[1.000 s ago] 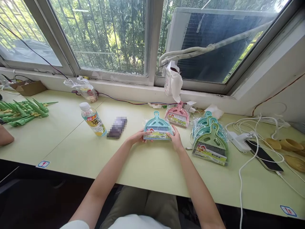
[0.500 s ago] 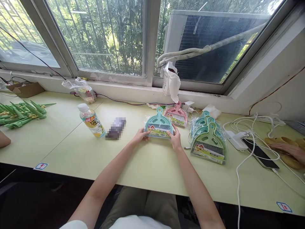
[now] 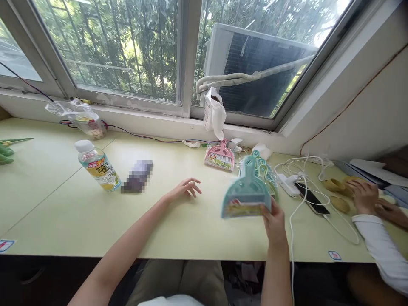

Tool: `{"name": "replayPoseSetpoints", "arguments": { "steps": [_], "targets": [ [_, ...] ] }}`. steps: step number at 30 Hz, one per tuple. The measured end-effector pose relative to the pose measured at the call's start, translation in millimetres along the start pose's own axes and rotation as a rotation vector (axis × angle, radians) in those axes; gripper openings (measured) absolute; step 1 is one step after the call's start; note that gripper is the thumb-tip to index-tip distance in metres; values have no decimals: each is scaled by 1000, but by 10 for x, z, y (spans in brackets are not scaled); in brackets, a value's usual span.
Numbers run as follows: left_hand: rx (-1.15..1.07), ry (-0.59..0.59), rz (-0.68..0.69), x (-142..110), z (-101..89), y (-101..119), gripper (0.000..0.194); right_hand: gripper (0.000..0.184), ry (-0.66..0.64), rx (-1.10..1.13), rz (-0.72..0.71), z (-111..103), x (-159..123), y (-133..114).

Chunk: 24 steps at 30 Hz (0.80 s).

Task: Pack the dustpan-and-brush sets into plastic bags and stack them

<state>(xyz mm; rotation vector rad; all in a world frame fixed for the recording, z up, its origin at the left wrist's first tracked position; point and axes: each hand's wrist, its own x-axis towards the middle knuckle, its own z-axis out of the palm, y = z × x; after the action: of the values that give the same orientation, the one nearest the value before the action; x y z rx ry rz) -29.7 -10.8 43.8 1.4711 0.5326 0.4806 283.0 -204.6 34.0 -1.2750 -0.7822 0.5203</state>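
Observation:
My right hand (image 3: 274, 219) grips the lower right corner of a packaged light-blue dustpan and brush set (image 3: 247, 189), held up off the table and blurred a little by motion. Behind it, partly hidden, stands a row of similar green and teal packaged sets (image 3: 267, 170). A pink dustpan and brush set (image 3: 219, 158) leans near the window sill. Nothing is in my left hand (image 3: 185, 190), which rests over the table with its fingers apart and slightly bent.
A drink bottle (image 3: 98, 166) and a pixelated dark object (image 3: 137, 176) lie to the left on the table (image 3: 153, 153). White cables, a power strip (image 3: 288, 185) and a phone (image 3: 312, 199) are on the right. Another person's hands (image 3: 366, 197) work beside yellow-brown pieces (image 3: 339, 204) there.
Both hands held the light-blue set before; my left hand has let go. My right hand has carried it right, in front of the row. The view has turned right, showing another person's arms.

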Motion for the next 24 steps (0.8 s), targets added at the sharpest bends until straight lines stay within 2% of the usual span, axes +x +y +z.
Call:
{"name": "replayPoseSetpoints", "arguments": {
  "steps": [2,4,7,11,13,20,24],
  "targets": [
    [12,51,-46,65,4,-53,57,62,93,-71,46,-506,-216,110],
    [22,97,-72,127,6,-106,58,64,164,-167,80,-871,-382,209],
    [38,125,-72,178,1,-171,57,69,239,-201,101,-1106,-458,313],
    [75,127,-50,161,1,-208,52,77,391,-207,27,-1079,-261,397],
    [85,127,-39,137,11,-205,50,78,424,-250,-1,-1031,-116,435],
    [112,131,-27,108,34,-221,46,67,294,-638,-97,-856,220,525],
    [152,131,-5,125,24,-259,44,61,320,-880,-215,-775,290,496]
  ]
}}
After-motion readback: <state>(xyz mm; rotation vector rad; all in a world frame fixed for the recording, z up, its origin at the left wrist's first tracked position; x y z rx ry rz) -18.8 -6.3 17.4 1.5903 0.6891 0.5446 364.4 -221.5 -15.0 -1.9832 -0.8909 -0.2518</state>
